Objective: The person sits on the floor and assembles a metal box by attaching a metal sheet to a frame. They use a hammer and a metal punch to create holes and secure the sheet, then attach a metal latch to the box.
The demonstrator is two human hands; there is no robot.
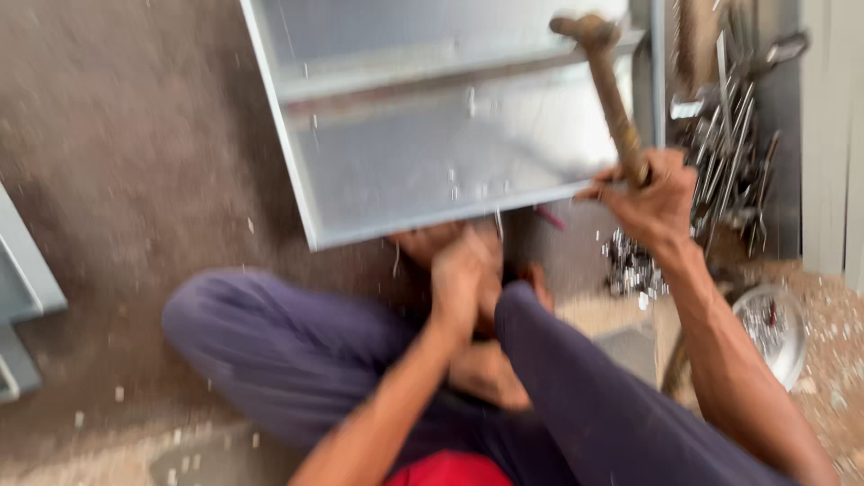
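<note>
My right hand [655, 200] grips the wooden handle of a hammer [605, 72], raised so its head is up near the top of the view, in front of a grey sheet-metal panel [423, 135]. My left hand [461, 274] is closed just below the panel's lower edge, near my bare feet [486, 373]; the view is too blurred to tell what it holds. I sit on the ground with my legs in dark purple trousers [297, 351] folded under the panel.
A pile of thin metal rods and scrap [733, 144] stands at the right. A round metal dish [774, 328] with small pieces lies at the lower right. Another grey metal piece [22, 288] shows at the left edge. Small metal chips litter the brown floor.
</note>
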